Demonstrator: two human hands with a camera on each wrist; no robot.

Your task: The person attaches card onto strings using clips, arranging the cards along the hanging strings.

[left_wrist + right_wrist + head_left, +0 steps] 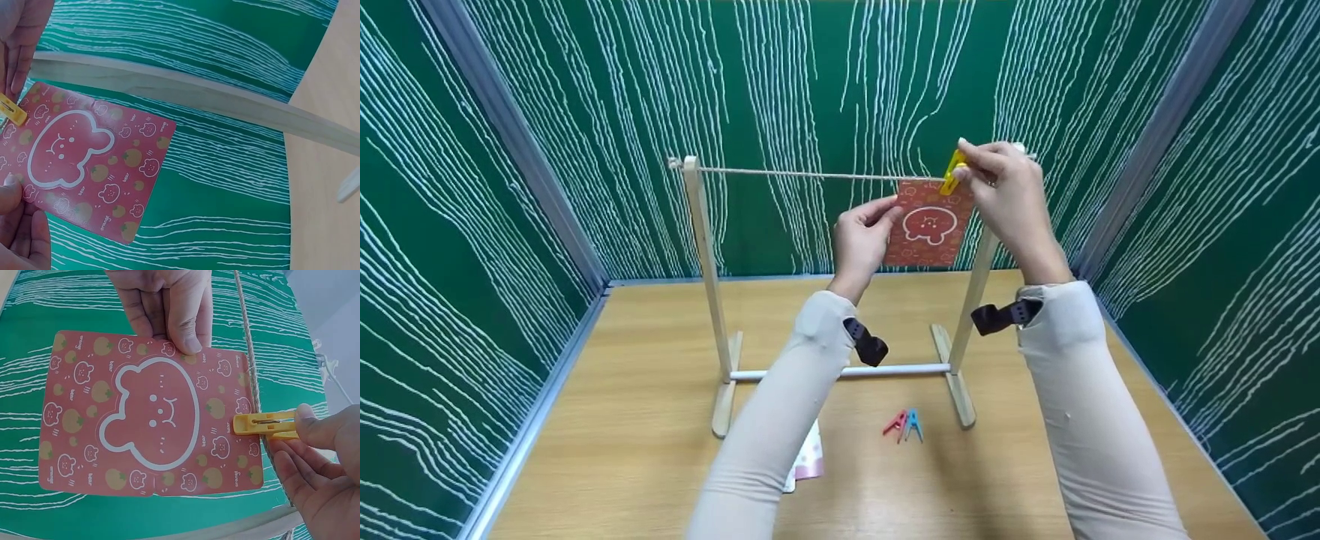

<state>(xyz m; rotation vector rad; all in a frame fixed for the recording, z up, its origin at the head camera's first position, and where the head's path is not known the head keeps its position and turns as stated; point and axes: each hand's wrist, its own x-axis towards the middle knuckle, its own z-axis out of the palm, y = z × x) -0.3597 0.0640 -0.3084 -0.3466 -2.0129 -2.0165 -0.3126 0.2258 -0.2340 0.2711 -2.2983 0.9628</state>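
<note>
A red card printed with a white-outlined bear face hangs at the string, its bear upside down. My left hand pinches the card's left edge between thumb and fingers. With thumb and fingertips, my right hand grips a yellow clothespin at the card's top edge. In the right wrist view the yellow clothespin lies across both the string and the edge of the card. The left wrist view shows the card with left fingertips at its edge.
The string runs between two posts of a wooden stand, joined low by a white bar. On the table lie a red clothespin, a blue clothespin and a pink-and-white card, partly behind the left sleeve. Green walls surround the table.
</note>
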